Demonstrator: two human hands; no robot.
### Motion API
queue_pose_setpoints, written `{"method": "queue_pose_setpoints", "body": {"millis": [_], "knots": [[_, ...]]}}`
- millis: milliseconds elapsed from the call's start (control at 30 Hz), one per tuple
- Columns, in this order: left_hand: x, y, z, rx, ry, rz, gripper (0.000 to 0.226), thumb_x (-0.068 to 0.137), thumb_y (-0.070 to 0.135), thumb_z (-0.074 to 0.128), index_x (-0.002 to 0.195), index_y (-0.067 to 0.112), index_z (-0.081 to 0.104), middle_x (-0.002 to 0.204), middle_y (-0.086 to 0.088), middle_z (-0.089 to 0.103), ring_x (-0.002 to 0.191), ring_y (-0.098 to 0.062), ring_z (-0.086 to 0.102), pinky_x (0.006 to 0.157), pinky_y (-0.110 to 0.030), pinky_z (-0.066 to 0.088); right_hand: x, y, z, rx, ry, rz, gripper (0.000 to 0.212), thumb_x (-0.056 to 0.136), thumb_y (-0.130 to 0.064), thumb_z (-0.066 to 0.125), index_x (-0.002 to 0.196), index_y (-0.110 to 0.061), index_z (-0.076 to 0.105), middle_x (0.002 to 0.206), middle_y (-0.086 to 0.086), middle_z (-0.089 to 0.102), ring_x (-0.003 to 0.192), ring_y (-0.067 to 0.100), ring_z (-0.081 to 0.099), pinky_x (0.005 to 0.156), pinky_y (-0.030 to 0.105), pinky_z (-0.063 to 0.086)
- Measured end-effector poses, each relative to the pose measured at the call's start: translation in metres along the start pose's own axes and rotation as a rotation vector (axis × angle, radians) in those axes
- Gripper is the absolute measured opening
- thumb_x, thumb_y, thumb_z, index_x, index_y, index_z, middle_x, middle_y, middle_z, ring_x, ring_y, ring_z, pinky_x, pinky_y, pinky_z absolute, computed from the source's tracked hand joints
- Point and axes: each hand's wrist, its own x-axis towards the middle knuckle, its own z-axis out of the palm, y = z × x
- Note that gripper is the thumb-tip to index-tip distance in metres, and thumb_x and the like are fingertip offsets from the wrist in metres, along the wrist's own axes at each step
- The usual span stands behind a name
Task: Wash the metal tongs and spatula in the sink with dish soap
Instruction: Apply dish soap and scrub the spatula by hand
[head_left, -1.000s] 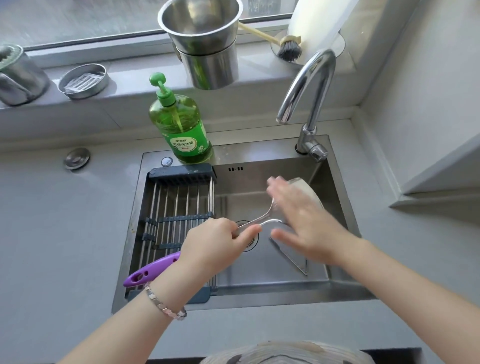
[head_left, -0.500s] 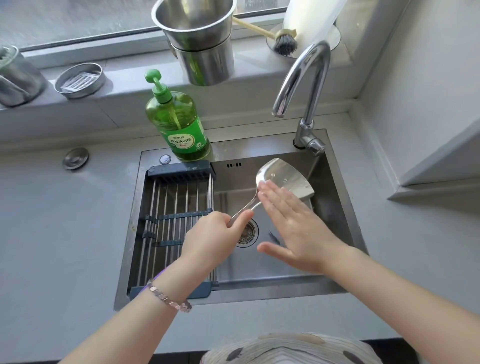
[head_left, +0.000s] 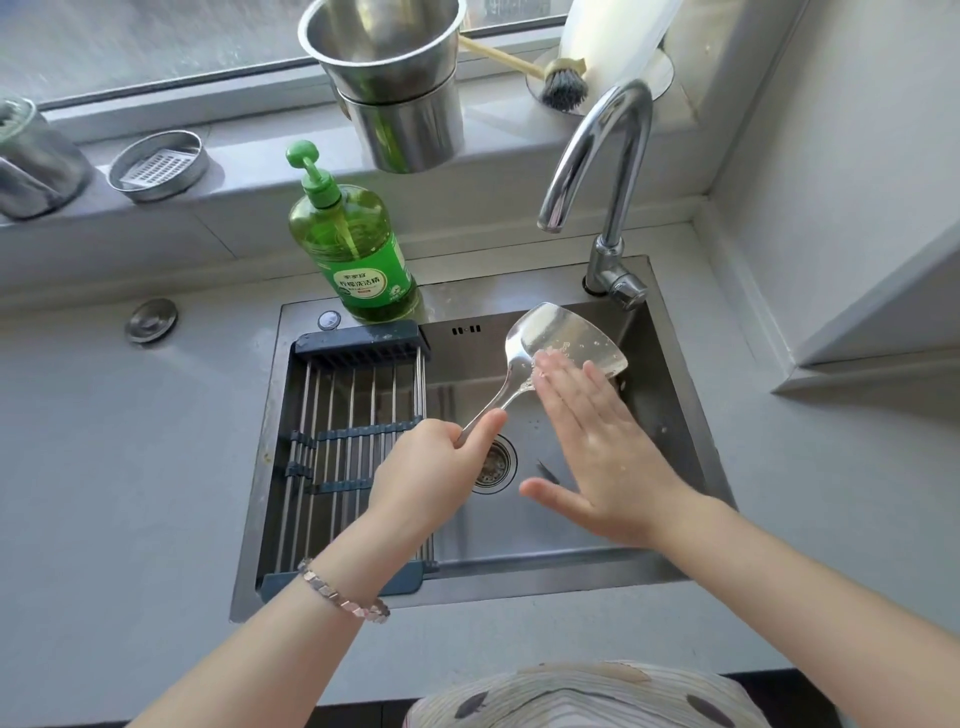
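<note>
My left hand (head_left: 431, 467) grips the shaft of the metal spatula (head_left: 563, 332) and holds it tilted over the steel sink (head_left: 675, 415). The blade points up toward the tap and carries soap bubbles. My right hand (head_left: 602, 447) is flat, with straight fingers rubbing the lower part of the blade. A thin dark metal piece (head_left: 546, 472), perhaps the tongs, shows on the sink floor just under my right hand; most of it is hidden. The green dish soap bottle (head_left: 358, 249) stands upright on the sink's back rim.
A roll-up drying rack (head_left: 353, 431) covers the sink's left half. The tap (head_left: 597, 171) arches over the back right with no water running. On the window ledge sit stacked steel buckets (head_left: 400, 88), a brush (head_left: 563, 83), and a round strainer tin (head_left: 158, 163). A wall rises at right.
The spatula blade has swung up from low in the sink toward the tap. My right hand slid along the blade, which now shows more. The purple handle end has dropped behind my left forearm.
</note>
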Motion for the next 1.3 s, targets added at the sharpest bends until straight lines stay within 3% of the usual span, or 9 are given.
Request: {"method": "queue_pose_setpoints", "body": {"millis": [133,500,567,700,867,1000,1067,1167,1300], "knots": [[0.001,0.002,0.0,-0.049,-0.013,-0.011,0.06,0.087,0.064,0.04,0.052,0.017,0.026,0.045,0.003,0.029,0.043,-0.018,0.029,0.049,-0.027,0.024,0.003,0.011,-0.003,0.091,0.07,0.173,0.094,0.087,-0.07,0.006,0.145,0.003,0.014,0.154,0.018,0.015,0.143,0.021,0.004,0.117,0.034,-0.004],[0.009,-0.002,0.005,-0.086,-0.149,0.06,0.024,0.077,0.006,0.052,0.057,0.014,0.041,0.052,0.0,0.038,0.053,-0.021,0.035,0.057,-0.029,0.032,0.008,-0.009,0.005,-0.063,-0.047,-0.241,0.083,0.093,-0.061,0.013,0.136,0.003,0.042,0.146,0.017,0.038,0.139,0.025,0.027,0.115,0.034,0.011],[0.009,-0.002,0.004,-0.092,-0.16,0.089,0.022,0.078,0.003,0.048,0.059,0.013,0.043,0.053,-0.001,0.038,0.053,-0.019,0.034,0.055,-0.029,0.031,0.007,-0.012,0.005,-0.109,-0.069,-0.352,0.079,0.093,-0.059,0.015,0.135,0.001,0.044,0.144,0.015,0.04,0.137,0.024,0.032,0.114,0.034,0.013],[0.013,-0.001,0.004,-0.082,-0.178,0.051,0.022,0.077,0.004,0.049,0.06,0.015,0.039,0.055,0.001,0.036,0.055,-0.02,0.035,0.056,-0.026,0.031,0.02,0.003,-0.001,-0.08,0.046,-0.083,0.078,0.096,-0.056,0.009,0.132,0.002,0.048,0.141,0.015,0.046,0.134,0.027,0.038,0.113,0.033,0.009],[0.013,-0.001,0.009,-0.117,-0.223,0.066,0.031,0.075,-0.002,0.05,0.053,0.017,0.039,0.052,0.003,0.038,0.05,-0.014,0.035,0.05,-0.023,0.029,0.003,-0.013,0.023,0.08,0.032,-0.345,0.065,0.098,-0.045,0.021,0.126,0.004,0.054,0.136,0.015,0.051,0.131,0.019,0.034,0.113,0.026,0.015],[0.013,-0.007,0.013,-0.136,-0.204,-0.001,0.025,0.073,0.003,0.05,0.057,0.018,0.04,0.053,0.004,0.038,0.052,-0.016,0.036,0.053,-0.023,0.033,0.001,-0.009,0.013,0.764,0.444,0.312,0.026,0.095,-0.025,0.047,0.088,-0.014,0.069,0.097,0.005,0.069,0.095,0.0,0.059,0.087,0.013,0.046],[0.013,-0.004,0.013,-0.139,-0.242,0.008,0.023,0.073,0.002,0.051,0.06,0.019,0.041,0.053,0.005,0.037,0.051,-0.015,0.036,0.05,-0.021,0.032,0.007,-0.016,0.012,1.241,0.367,0.746,0.016,0.094,-0.018,0.051,0.083,-0.016,0.063,0.086,0.003,0.067,0.083,0.007,0.062,0.074,0.012,0.05],[0.013,0.004,0.016,-0.129,-0.346,0.047,0.022,0.074,0.005,0.057,0.063,0.021,0.046,0.054,0.007,0.042,0.046,-0.01,0.04,0.046,-0.017,0.035,0.017,-0.021,0.01,1.765,0.189,0.886,0.021,0.096,-0.021,0.046,0.088,-0.007,0.06,0.086,0.007,0.069,0.079,0.016,0.068,0.073,0.023,0.057],[0.01,0.005,0.018,-0.06,-0.419,0.126,0.02,0.076,0.019,0.068,0.069,0.022,0.05,0.057,0.008,0.047,0.044,-0.003,0.044,0.046,-0.016,0.038,0.034,-0.02,0.004,1.798,0.402,1.102,0.022,0.099,-0.012,0.041,0.083,-0.004,0.054,0.081,0.012,0.064,0.056,0.012,0.069,0.058,0.024,0.059]]}}
